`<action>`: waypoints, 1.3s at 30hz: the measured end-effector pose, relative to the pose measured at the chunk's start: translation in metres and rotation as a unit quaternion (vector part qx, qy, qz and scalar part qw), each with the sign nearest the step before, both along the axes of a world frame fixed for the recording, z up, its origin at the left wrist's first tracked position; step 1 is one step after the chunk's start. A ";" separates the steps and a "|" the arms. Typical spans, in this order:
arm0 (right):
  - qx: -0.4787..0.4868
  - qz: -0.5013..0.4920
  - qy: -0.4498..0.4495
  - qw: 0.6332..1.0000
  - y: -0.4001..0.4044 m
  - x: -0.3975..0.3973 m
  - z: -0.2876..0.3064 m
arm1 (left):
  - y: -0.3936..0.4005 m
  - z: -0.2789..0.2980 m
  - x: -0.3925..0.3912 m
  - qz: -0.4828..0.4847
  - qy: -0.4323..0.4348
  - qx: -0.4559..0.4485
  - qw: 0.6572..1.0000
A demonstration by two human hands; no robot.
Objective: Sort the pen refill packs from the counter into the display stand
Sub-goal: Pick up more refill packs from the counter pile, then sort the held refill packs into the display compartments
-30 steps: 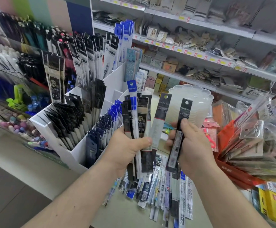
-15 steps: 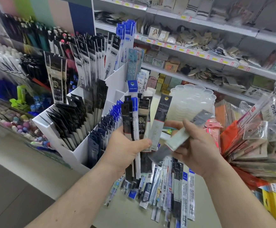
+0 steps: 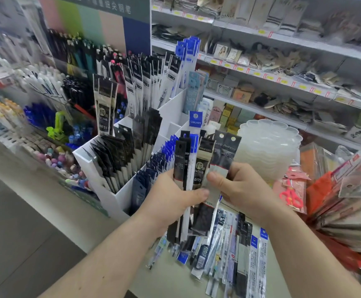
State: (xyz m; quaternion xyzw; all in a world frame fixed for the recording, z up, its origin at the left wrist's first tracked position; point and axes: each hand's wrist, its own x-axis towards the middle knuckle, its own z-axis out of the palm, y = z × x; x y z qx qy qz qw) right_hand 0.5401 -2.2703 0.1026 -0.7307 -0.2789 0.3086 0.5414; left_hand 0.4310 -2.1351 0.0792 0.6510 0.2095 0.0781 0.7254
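Between the two hands, just right of the white stand, a fan of pen refill packs [image 3: 199, 168] is held upright: long, flat, glossy sleeves, some with black headers, one with a blue header, each with a punched hang hole at the top. More refill packs on the counter [image 3: 235, 252] lie loose in a heap below the hands, thin clear strips with blue or black ends, overlapping at many angles on the pale counter [image 3: 169, 276].

Left of the held fan stands the display stand [image 3: 119, 196], a stepped white box with slanted dividers; its near compartments are packed with black and dark blue packs leaning back, and taller packs stand in the far compartments. Behind the hands on the right sits a stack of translucent plastic trays [image 3: 269, 145] with scalloped rims. Farther right, a red bin [image 3: 319, 190] holds crinkled clear packets, and pink scissors [image 3: 291, 196] lie in a packet beside it. Shelves [image 3: 282, 82] with yellow price tags run across the far wall.

The left hand [image 3: 171, 198] grips the lower part of the fan, thumb across the front and fingers curled behind. The right hand [image 3: 239, 190] pinches the rightmost grey-black pack, thumb on its face, fingers behind it.
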 end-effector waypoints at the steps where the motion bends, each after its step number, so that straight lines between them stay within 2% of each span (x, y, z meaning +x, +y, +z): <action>1: -0.015 0.009 -0.012 1.000 0.001 -0.001 0.001 | 0.000 0.001 -0.001 -0.005 0.001 0.004 1.000; 3: -0.021 0.025 -0.009 0.999 0.001 -0.004 0.003 | 0.000 0.003 -0.004 -0.013 0.009 0.016 1.000; 8: 0.071 0.030 0.105 0.991 0.000 -0.002 0.008 | 0.003 0.013 -0.010 -0.005 -0.002 0.035 0.999; 11: 0.072 0.021 0.096 0.993 0.008 0.000 0.008 | 0.005 0.021 -0.016 0.066 -0.017 0.048 0.997; 14: 0.047 0.039 0.081 0.995 0.021 -0.003 0.006 | 0.009 0.028 -0.022 0.092 -0.022 0.065 0.993; 16: 0.070 0.005 0.088 0.994 0.030 -0.003 0.008 | 0.014 0.032 -0.028 0.129 -0.044 0.066 0.988; 18: 0.115 -0.082 0.066 0.988 0.039 0.005 0.014 | 0.021 0.037 -0.036 0.181 -0.072 0.070 0.978; 21: 0.143 -0.196 -0.021 0.970 0.059 0.018 0.025 | 0.027 0.043 -0.048 0.239 -0.092 0.077 0.964; 26: 0.153 -0.212 -0.116 0.958 0.101 0.024 0.030 | 0.026 0.048 -0.060 0.253 -0.090 0.087 0.959; 34: 0.034 -0.198 -0.127 0.971 0.145 0.042 0.019 | 0.025 0.047 -0.066 0.257 -0.083 0.108 0.957; 39: -0.079 -0.065 -0.054 0.993 0.160 0.043 0.017 | 0.021 0.045 -0.061 0.250 -0.081 0.112 0.958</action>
